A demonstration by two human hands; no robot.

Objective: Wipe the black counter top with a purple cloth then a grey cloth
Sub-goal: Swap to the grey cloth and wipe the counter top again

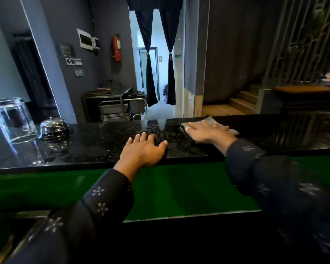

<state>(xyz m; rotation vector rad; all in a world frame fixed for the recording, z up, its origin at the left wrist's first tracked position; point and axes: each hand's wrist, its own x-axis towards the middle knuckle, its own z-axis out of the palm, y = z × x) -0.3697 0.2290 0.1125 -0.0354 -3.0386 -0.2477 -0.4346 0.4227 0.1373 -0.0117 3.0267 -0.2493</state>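
Observation:
The black speckled counter top (103,141) runs across the view from left to right. My right hand (208,133) lies flat on a grey cloth (211,120), pressing it onto the counter near the far edge. The cloth shows around my fingers and past them on the right. My left hand (144,151) rests palm down on the counter's near edge with fingers spread and nothing in it. No purple cloth is in view.
A clear glass container (12,119) stands at the counter's left end, with a chrome service bell (54,127) beside it. A green panel (179,187) sits under the counter's front edge. Beyond the counter are a metal trolley (120,107), a curtained doorway and wooden steps (242,103).

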